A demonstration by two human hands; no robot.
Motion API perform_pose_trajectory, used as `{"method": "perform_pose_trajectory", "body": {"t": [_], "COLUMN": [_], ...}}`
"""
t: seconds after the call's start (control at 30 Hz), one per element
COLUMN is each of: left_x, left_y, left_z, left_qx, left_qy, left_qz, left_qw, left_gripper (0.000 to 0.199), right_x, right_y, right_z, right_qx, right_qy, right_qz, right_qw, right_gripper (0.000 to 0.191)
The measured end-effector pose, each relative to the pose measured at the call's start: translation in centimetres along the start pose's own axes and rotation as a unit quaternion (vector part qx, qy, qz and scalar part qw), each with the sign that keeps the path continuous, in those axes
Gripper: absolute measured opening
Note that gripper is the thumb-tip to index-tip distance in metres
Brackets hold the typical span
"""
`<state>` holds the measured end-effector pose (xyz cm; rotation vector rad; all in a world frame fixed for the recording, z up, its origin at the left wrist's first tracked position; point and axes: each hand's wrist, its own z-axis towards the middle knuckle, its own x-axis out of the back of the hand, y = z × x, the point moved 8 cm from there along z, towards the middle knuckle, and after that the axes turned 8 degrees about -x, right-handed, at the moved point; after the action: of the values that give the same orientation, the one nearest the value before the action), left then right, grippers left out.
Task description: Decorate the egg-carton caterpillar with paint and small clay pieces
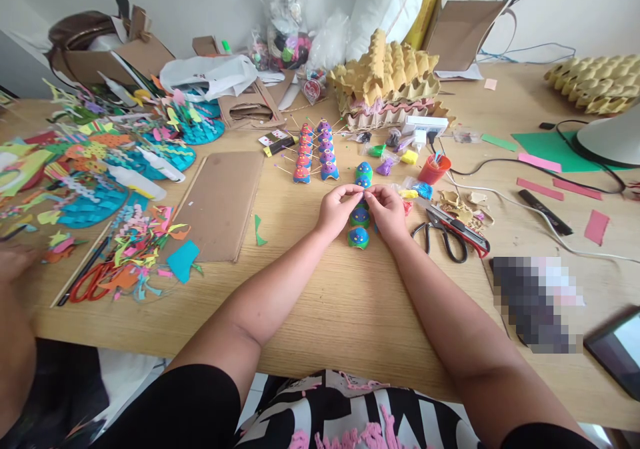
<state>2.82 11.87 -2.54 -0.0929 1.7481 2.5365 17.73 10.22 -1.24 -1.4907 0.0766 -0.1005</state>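
Well beyond hands, unreadable red label

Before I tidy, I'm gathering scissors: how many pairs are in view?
2: orange-handled scissors by the paper scraps on the left, and black-handled scissors beside the red utility knife on the right. More may be hidden under the scraps.

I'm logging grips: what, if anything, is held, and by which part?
Cannot be told: left hand and right hand meet at the fingertips over domed blue-and-green cardboard cups, hiding any grip.
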Motion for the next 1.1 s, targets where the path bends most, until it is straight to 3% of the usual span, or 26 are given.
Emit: {"method": "perform_pose_trajectory", "body": {"t": [1.1], "left_x": [0.28], "left_y": [-0.30], "left_z": [0.02], "left_qx": [0.011], "left_qy": [0.013], "left_qz": [0.006], "left_qw": [1.000], "left_gripper": [0.024], "right_x": [0.01], "right_y": [-0.30], "right_z": [0.01], "right_qx": [0.006], "right_qy": [0.004], "right_qz": [-0.032], "right_qw": [0.999], "right_gripper": [0.041]}}
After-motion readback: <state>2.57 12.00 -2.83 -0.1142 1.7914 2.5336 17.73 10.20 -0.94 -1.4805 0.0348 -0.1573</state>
